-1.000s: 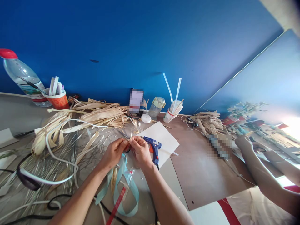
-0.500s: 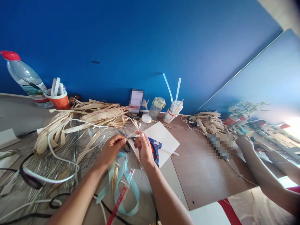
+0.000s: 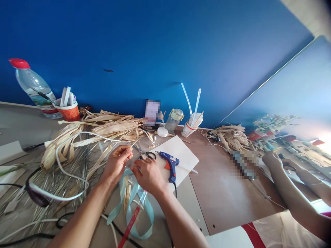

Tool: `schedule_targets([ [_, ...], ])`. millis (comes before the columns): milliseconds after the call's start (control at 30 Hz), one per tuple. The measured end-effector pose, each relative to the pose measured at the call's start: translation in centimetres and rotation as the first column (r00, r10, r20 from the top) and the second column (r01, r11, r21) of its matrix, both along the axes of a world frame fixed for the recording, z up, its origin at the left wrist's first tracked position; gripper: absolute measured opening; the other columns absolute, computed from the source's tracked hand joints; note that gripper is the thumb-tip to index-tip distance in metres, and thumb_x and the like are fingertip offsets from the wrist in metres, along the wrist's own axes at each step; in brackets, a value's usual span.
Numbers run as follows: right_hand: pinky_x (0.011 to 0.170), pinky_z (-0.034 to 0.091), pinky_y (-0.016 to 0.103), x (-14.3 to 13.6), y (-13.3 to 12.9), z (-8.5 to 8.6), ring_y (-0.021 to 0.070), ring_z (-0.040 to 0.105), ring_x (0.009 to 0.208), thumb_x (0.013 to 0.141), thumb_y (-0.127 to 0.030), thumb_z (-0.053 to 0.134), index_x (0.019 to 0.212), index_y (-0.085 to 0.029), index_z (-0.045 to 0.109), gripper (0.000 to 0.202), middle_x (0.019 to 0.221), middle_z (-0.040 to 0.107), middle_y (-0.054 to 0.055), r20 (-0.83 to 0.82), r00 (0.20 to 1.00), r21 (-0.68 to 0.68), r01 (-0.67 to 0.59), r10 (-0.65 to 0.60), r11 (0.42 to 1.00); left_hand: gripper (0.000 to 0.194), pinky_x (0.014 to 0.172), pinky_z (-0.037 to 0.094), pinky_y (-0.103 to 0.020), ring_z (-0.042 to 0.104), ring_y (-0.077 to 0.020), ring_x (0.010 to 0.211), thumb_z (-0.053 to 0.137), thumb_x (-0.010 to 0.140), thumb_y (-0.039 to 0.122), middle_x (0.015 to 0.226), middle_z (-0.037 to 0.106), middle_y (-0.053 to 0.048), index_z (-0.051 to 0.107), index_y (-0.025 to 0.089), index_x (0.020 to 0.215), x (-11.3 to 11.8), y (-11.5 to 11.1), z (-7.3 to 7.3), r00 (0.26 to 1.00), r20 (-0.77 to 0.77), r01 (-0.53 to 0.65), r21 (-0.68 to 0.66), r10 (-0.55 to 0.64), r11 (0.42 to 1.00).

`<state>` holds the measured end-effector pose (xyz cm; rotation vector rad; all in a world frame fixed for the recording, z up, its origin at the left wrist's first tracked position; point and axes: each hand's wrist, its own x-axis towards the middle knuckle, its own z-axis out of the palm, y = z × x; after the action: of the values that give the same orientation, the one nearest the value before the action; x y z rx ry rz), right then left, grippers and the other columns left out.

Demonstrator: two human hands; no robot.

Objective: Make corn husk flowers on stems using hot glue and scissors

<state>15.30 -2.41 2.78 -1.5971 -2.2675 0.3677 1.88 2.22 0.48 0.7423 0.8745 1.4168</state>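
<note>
My left hand (image 3: pixel 118 162) is closed, thumb and finger pinching a thin pale strand (image 3: pixel 133 144) whose tip sticks up past the fingertips. Just to the right and lower, my right hand (image 3: pixel 150 176) has its fingers curled inward; whatever they hold is hidden. Behind it lie black-handled scissors (image 3: pixel 151 155), partly covered. A blue hot glue gun (image 3: pixel 170 164) rests on a white sheet (image 3: pixel 186 151) right of my hand. Pale blue ribbon (image 3: pixel 148 213) loops beneath my wrists, next to a red-and-clear strip (image 3: pixel 133 222).
Dried corn husks (image 3: pixel 116 125) and clear thin stems (image 3: pixel 67 175) spread over the left side, with a white cable (image 3: pixel 58 162) across them. Along the blue partition stand a bottle (image 3: pixel 36 89), an orange cup (image 3: pixel 69 112), a jar (image 3: pixel 174 120) and a cup of glue sticks (image 3: pixel 188 129). Another person's arms (image 3: pixel 289 186) are at right.
My right hand has moved down and left, away from the strand's upper end, uncovering the glue gun and scissors. My left hand keeps its pinch, slightly higher. The view has shifted a little.
</note>
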Motion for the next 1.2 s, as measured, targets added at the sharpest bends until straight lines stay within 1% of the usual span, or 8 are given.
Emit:
schedule_targets([
  [267, 0.078, 0.04, 0.036, -0.8, -0.5, -0.2, 0.024, 0.064, 0.086, 0.089, -0.031, 0.053, 0.089, -0.017, 0.071, 0.023, 0.084, 0.073, 0.011, 0.133, 0.99, -0.049, -0.043, 0.05, 0.998, 0.029, 0.057, 0.038, -0.022, 0.05, -0.0083, 0.057, 0.084, 0.053, 0.031, 0.061, 0.061, 0.003, 0.068, 0.016, 0.072, 0.3, -0.1, 0.2, 0.999, -0.039, -0.02, -0.059, 0.017, 0.998],
  [367, 0.08, 0.04, 0.036, -0.8, -0.4, -0.3, 0.0242, 0.064, 0.085, 0.087, -0.027, 0.054, 0.088, -0.017, 0.071, 0.02, 0.084, 0.073, 0.011, 0.02, 0.999, -0.032, -0.029, 0.029, 0.999, 0.03, 0.056, 0.038, -0.022, 0.048, -0.0084, 0.055, 0.083, 0.053, 0.032, 0.06, 0.059, 0.003, 0.068, 0.016, 0.073, 0.3, -0.1, 0.3, 0.998, -0.065, -0.025, -0.064, 0.021, 0.998],
  [433, 0.077, 0.041, 0.033, -0.6, -0.2, -0.4, 0.0213, 0.063, 0.081, 0.086, -0.023, 0.052, 0.089, -0.017, 0.071, 0.02, 0.085, 0.073, 0.009, -0.198, 0.98, -0.04, 0.017, -0.024, 0.999, 0.03, 0.056, 0.039, -0.023, 0.049, -0.0092, 0.055, 0.081, 0.054, 0.034, 0.06, 0.059, 0.003, 0.067, 0.016, 0.073, 0.2, -0.2, 0.4, 0.994, -0.111, -0.027, -0.072, 0.019, 0.997],
  [567, 0.061, 0.04, 0.025, 0.2, 0.6, -0.3, 0.0147, 0.055, 0.065, 0.084, -0.029, 0.05, 0.09, -0.016, 0.069, 0.024, 0.075, 0.067, 0.003, -0.703, 0.667, -0.23, 0.113, -0.245, 0.967, 0.027, 0.059, 0.041, -0.025, 0.051, -0.012, 0.06, 0.076, 0.062, 0.038, 0.064, 0.059, 0.002, 0.067, 0.017, 0.075, 0.3, -0.6, 0.7, 0.951, -0.308, 0.007, -0.04, -0.019, 0.999],
  [667, 0.056, 0.036, 0.024, 0.7, 1.2, -0.3, 0.0117, 0.045, 0.058, 0.08, -0.041, 0.056, 0.084, -0.015, 0.067, 0.029, 0.065, 0.057, -0.001, -0.848, 0.412, -0.339, 0.061, -0.333, 0.939, 0.022, 0.062, 0.042, -0.026, 0.053, -0.0138, 0.064, 0.071, 0.069, 0.037, 0.068, 0.062, 0.0, 0.068, 0.017, 0.076, 0.5, -1.0, 0.7, 0.892, -0.437, 0.121, -0.027, -0.121, 0.992],
  [733, 0.053, 0.033, 0.023, 0.9, 1.4, -0.4, 0.0098, 0.039, 0.055, 0.077, -0.045, 0.059, 0.075, -0.015, 0.064, 0.03, 0.06, 0.051, -0.003, -0.876, 0.312, -0.371, 0.05, -0.368, 0.927, 0.02, 0.064, 0.043, -0.026, 0.055, -0.0148, 0.067, 0.067, 0.073, 0.037, 0.071, 0.064, -0.001, 0.068, 0.017, 0.076, 0.7, -1.2, 0.5, 0.85, -0.491, 0.209, -0.019, -0.192, 0.978],
  [900, 0.049, 0.025, 0.023, 0.9, 1.5, -0.5, 0.0085, 0.027, 0.052, 0.07, -0.043, 0.063, 0.059, -0.017, 0.055, 0.029, 0.051, 0.037, -0.006, -0.867, 0.212, -0.42, 0.178, -0.452, 0.89, 0.017, 0.064, 0.043, -0.025, 0.056, -0.0157, 0.068, 0.066, 0.075, 0.035, 0.071, 0.065, -0.001, 0.068, 0.019, 0.077, 1.2, -1.5, 0.1, 0.788, -0.573, 0.303, 0.042, -0.225, 0.952],
  [1200, 0.049, 0.025, 0.024, 1.1, 1.7, -0.7, 0.009, 0.026, 0.05, 0.07, -0.042, 0.061, 0.062, -0.017, 0.058, 0.027, 0.05, 0.034, -0.008, -0.841, 0.21, -0.446, 0.255, -0.499, 0.858, 0.017, 0.055, 0.039, -0.024, 0.052, -0.0139, 0.059, 0.061, 0.078, 0.035, 0.064, 0.062, 0.001, 0.065, 0.019, 0.072, 1.5, -2.0, 0.5, 0.679, -0.719, 0.304, 0.088, -0.151, 0.948],
])
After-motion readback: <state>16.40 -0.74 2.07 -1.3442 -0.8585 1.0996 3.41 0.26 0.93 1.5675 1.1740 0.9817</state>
